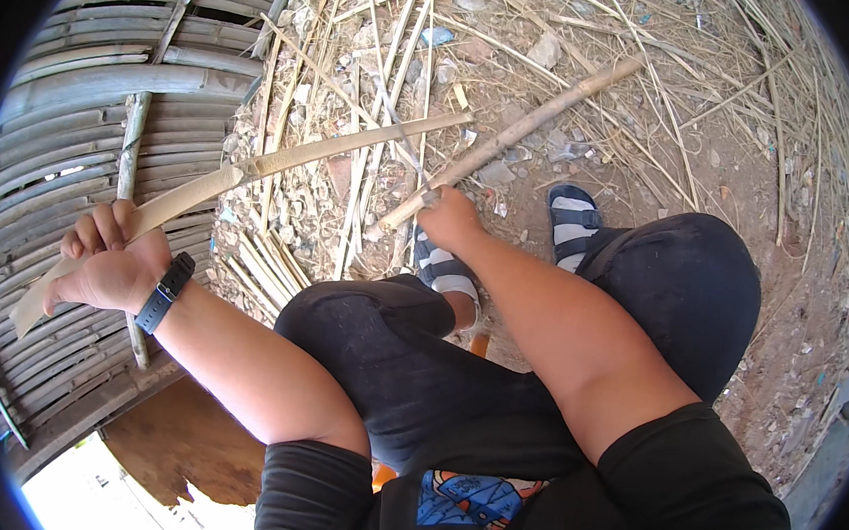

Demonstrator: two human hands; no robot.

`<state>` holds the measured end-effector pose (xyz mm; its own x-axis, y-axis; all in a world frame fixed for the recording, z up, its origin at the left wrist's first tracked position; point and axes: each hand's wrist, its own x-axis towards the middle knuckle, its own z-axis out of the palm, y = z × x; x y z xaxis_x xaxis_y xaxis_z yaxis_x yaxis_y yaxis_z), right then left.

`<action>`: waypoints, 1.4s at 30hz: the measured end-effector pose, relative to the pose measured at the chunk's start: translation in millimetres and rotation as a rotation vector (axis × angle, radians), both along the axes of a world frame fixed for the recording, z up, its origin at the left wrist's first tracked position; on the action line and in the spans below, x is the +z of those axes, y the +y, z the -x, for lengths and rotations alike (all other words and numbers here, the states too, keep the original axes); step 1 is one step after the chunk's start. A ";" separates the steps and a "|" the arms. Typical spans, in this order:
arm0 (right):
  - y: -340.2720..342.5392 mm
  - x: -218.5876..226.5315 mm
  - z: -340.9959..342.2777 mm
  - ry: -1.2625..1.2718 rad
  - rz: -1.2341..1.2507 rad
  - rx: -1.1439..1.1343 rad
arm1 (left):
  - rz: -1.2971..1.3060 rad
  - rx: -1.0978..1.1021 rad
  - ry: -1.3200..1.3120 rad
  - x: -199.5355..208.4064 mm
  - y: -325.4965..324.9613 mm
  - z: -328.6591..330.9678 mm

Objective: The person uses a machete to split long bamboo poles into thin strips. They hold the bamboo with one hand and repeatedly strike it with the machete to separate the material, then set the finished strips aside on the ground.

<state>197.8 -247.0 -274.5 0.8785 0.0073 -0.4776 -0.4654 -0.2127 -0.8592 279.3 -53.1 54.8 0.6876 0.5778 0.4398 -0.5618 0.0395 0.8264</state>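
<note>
My left hand [108,261], with a black watch on the wrist, is closed around a long flat bamboo strip [284,160] that runs from lower left up to the right over the ground. My right hand [447,217] is shut on the handle of a knife [405,146] whose thin blade points up and left toward the strip. A round bamboo pole [523,124] lies on the ground right behind that hand. My knees in black trousers and striped sandals [570,221] are below the hands.
A stack of split bamboo slats [82,93] fills the left side. Thin bamboo slivers [267,264] and dry stalks litter the stony dirt ahead and to the right. An orange stool edge shows under my legs.
</note>
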 end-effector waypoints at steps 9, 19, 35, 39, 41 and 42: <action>-2.9 22.8 2.9 -0.134 0.045 0.130 | 0.007 -0.067 -0.034 -2.9 -1.1 -4.4; 17.1 63.7 -5.4 -0.254 -0.097 0.122 | 0.043 -0.215 -0.056 4.8 3.1 -5.9; 25.5 125.9 -32.6 -0.458 -0.266 0.211 | 0.097 -0.376 -0.069 4.5 -3.2 -0.8; 22.7 100.8 -26.3 -0.247 -0.311 0.272 | 0.121 -0.582 -0.115 3.2 1.2 3.9; 4.5 60.7 -23.7 0.043 -0.227 0.149 | 0.132 -0.511 -0.106 3.4 2.0 3.7; -1.0 52.3 -24.3 0.189 -0.185 0.084 | 0.139 -0.479 -0.100 2.4 4.4 2.4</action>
